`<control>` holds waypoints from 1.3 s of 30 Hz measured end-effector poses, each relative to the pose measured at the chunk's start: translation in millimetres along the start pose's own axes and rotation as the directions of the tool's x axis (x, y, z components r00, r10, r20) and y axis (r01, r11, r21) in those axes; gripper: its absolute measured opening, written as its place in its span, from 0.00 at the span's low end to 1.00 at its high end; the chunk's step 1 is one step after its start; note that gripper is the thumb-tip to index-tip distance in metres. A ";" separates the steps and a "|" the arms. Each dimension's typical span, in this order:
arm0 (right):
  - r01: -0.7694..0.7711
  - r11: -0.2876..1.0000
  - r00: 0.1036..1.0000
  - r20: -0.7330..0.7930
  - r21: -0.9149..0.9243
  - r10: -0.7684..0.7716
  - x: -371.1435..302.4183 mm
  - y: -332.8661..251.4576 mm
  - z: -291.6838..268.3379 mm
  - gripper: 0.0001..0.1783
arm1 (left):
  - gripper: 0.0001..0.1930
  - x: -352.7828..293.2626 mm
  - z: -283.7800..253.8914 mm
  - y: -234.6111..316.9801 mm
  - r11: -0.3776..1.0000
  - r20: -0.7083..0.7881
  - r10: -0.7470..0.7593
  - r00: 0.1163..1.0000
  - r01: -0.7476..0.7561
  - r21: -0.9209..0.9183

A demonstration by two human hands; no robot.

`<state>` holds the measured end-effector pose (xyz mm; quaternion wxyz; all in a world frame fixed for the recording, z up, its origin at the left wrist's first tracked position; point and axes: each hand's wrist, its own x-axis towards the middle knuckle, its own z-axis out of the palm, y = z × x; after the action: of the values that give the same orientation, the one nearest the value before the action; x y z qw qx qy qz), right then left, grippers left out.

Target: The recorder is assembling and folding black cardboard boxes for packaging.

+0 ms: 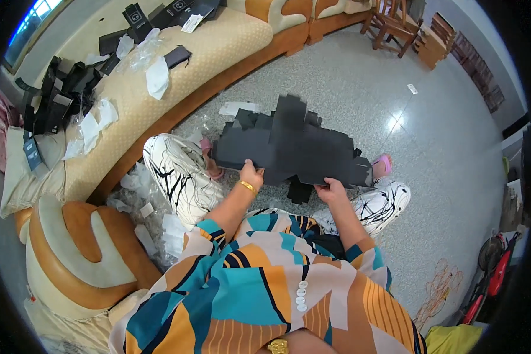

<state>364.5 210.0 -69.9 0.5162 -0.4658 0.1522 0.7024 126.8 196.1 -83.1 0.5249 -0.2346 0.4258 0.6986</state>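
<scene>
A wide black flattened cardboard box [312, 153] with notched flaps lies over my lower legs, above the floor. My left hand [252, 175] is closed on its near edge at the left. Farther right, my right hand [331, 192] pinches the same near edge, thumb on top. More black pieces [253, 121] show behind and under it; how many layers there are is hidden. A smaller black piece [300, 192] hangs or lies below the near edge, between the hands.
Along the left runs a cream sofa [218, 53] with black boxes [137, 22], clear plastic wrap, white paper [157, 78] and a dark pouch [177, 56]. Plastic litter [137, 183] covers the floor by my left leg. A wooden chair [393, 26] stands at the far right.
</scene>
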 end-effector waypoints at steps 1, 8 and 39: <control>-0.015 1.000 0.999 -0.034 -0.019 0.015 -1.8 1.2 0.9 0.14 | 0.15 1.2 -6.8 1.2 0.998 0.016 -0.056 0.998 0.056 -0.042; -0.009 0.999 1.000 -0.018 0.053 0.010 23.2 1.2 6.5 0.14 | 0.17 21.1 11.1 -6.3 0.995 0.030 -0.049 0.998 0.046 0.094; 0.110 0.957 0.979 0.135 0.268 -0.151 29.0 -49.3 59.8 0.22 | 0.28 -1.7 126.2 14.9 0.985 0.401 -0.014 0.916 -0.057 0.165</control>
<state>376.5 289.2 -49.2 0.6282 -0.3474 0.1713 0.6748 128.5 300.0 -10.0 0.6116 -0.0354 0.3713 0.6977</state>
